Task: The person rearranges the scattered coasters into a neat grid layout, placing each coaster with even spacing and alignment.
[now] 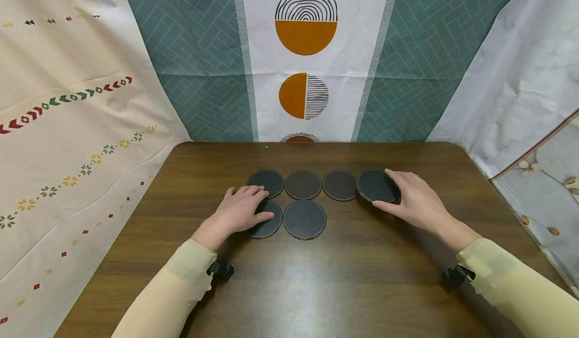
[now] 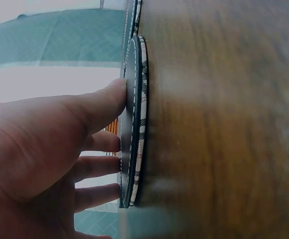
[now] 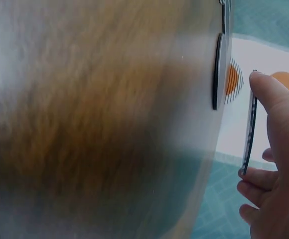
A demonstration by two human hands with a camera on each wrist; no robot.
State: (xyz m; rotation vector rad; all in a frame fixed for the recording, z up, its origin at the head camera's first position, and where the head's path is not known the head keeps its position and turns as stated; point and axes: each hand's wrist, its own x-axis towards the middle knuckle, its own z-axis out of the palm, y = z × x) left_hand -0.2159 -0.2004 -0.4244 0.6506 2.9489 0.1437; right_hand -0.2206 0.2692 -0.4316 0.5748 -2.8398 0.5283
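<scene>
My right hand (image 1: 416, 197) grips a round dark coaster (image 1: 376, 186) by its edges, thumb on one side and fingers on the other. The right wrist view shows this coaster (image 3: 250, 129) edge-on, raised off the table. My left hand (image 1: 242, 210) rests on the front-left coaster (image 1: 271, 223), partly covering it. In the left wrist view, the thumb and fingertips touch the top face of the stitched coaster (image 2: 129, 109), whose rim has a checked pattern. Beside it lies another front coaster (image 1: 305, 219). Behind are a blackish coaster (image 1: 267, 181) and two brown coasters (image 1: 303, 185) (image 1: 340, 185).
The coasters lie on a brown wooden table (image 1: 298, 277) with rounded far corners. A patterned curtain (image 1: 203, 67) hangs behind the far edge. Light printed cloths hang at the left (image 1: 81, 142) and right (image 1: 520, 87).
</scene>
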